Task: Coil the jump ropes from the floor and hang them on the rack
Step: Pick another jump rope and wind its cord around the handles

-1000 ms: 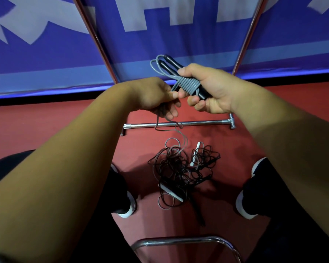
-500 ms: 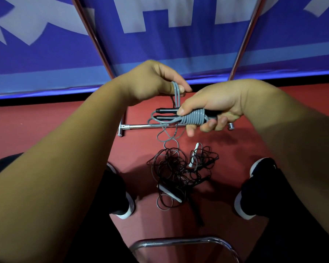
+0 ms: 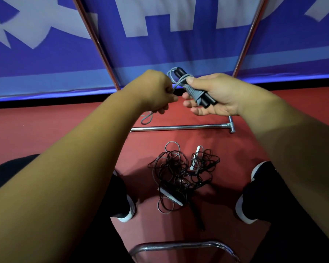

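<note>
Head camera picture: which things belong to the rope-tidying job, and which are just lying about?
Job: grey rope in the right hand, its loose end gripped by the left hand; tangled ropes on the floor; rack.
Just there: blue banner; shoes; metal tube at the bottom edge.

Bare forearms (image 3: pixel 68 173); dark trousers (image 3: pixel 11 168), probably black; dark shoes (image 3: pixel 128 209) with white soles, left and right.

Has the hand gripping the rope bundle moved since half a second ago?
Yes. The right hand rose with the grey rope bundle, from overlapping the rack's floor bar to above it.
</note>
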`<control>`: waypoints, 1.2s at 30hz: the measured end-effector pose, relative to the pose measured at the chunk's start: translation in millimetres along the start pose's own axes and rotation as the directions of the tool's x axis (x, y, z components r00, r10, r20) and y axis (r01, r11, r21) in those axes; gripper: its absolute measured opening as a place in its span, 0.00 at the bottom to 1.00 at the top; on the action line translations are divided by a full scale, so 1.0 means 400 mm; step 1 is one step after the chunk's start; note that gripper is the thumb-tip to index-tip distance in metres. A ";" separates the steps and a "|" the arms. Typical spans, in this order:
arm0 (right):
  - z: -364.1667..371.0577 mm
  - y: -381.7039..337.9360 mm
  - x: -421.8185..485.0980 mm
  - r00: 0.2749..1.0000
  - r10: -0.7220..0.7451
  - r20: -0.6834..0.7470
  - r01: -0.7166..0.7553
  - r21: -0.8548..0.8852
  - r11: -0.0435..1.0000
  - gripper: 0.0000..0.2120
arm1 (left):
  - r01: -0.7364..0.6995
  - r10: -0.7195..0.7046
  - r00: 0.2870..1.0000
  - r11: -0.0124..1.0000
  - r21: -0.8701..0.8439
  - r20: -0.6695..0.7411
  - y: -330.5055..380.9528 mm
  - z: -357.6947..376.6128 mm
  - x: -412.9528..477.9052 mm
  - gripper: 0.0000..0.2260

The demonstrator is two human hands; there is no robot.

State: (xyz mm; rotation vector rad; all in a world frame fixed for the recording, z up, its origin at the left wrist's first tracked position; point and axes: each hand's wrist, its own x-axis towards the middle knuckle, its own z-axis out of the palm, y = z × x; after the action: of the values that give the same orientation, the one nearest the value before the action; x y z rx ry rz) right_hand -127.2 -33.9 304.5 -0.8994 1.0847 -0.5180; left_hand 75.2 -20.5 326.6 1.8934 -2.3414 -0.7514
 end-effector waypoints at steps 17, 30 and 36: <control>-0.008 -0.023 0.015 0.999 0.032 0.038 -0.040 0.228 0.973 0.24 | -0.081 0.128 0.992 0.514 -0.854 -0.017 0.000 -0.010 0.012 0.17; 0.019 -0.010 0.000 0.997 0.055 -0.050 -0.057 -0.021 0.998 0.20 | 0.169 0.008 0.933 0.873 -0.458 0.360 -0.031 0.037 -0.004 0.17; 0.025 -0.018 -0.008 0.997 0.050 -0.058 -0.054 -0.070 0.996 0.17 | 0.165 0.070 0.915 0.835 -0.525 0.398 -0.047 0.042 -0.005 0.14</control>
State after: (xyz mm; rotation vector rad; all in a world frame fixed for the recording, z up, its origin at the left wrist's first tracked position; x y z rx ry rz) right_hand -118.8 -31.6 313.9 -0.9215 1.1804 -0.4662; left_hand 87.3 -15.5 305.0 1.6473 -1.9246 -1.7485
